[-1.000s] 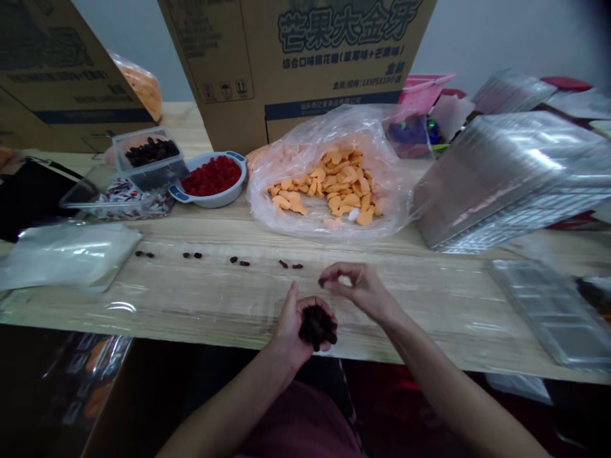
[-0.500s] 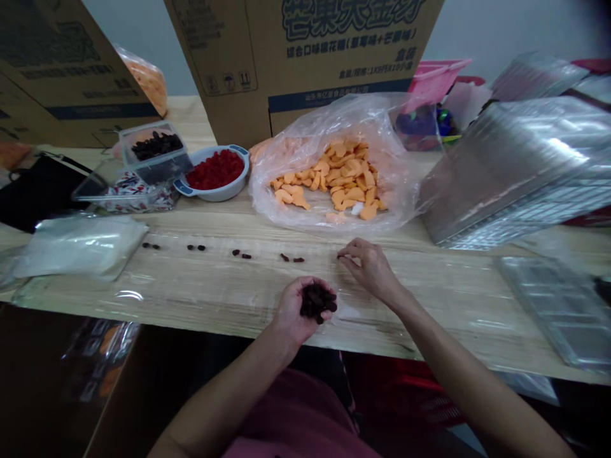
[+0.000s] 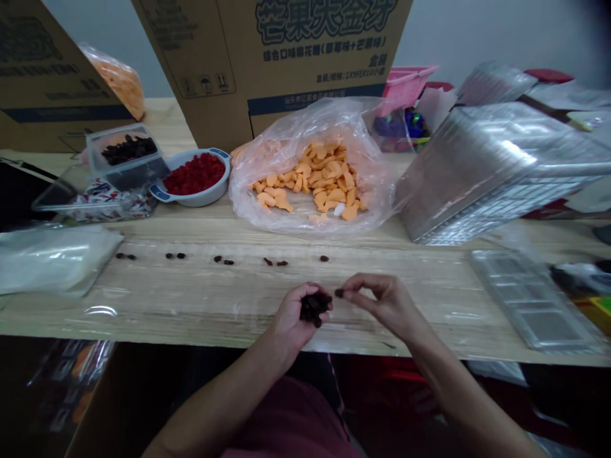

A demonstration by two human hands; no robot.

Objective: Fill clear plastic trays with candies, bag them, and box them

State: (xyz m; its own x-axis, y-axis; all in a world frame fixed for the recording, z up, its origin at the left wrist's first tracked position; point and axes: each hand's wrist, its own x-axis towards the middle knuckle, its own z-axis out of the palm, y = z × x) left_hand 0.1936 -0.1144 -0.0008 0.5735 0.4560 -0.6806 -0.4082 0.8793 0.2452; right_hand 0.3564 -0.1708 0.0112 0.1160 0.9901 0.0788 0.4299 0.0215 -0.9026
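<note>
My left hand [image 3: 289, 317], palm up and fingers curled, cradles a handful of small dark brown pieces [image 3: 314, 308] that look like raisins. Close to its right side, my right hand [image 3: 387, 303] pinches one dark brown piece [image 3: 339, 292] between thumb and fingertips. Beyond the hands, a single dark piece [image 3: 324, 258] lies on a long, clear plastic sheet or row of trays [image 3: 191, 292]. To its left are several pairs of similar pieces [image 3: 275, 262], spaced along the same line.
Behind stand an open bag of orange candies [image 3: 329, 178], a bowl of red pieces [image 3: 195, 205], and a tub of dark pieces [image 3: 128, 147]. Stacked clear trays [image 3: 458, 172] and a compartment tray [image 3: 534, 299] sit right. Plastic bags [image 3: 55, 257] lie left; cardboard boxes [image 3: 210, 114] rise behind.
My right hand has drawn back toward my left hand, leaving one dark piece on the plastic and now pinching another. The view has shifted somewhat to the right.
</note>
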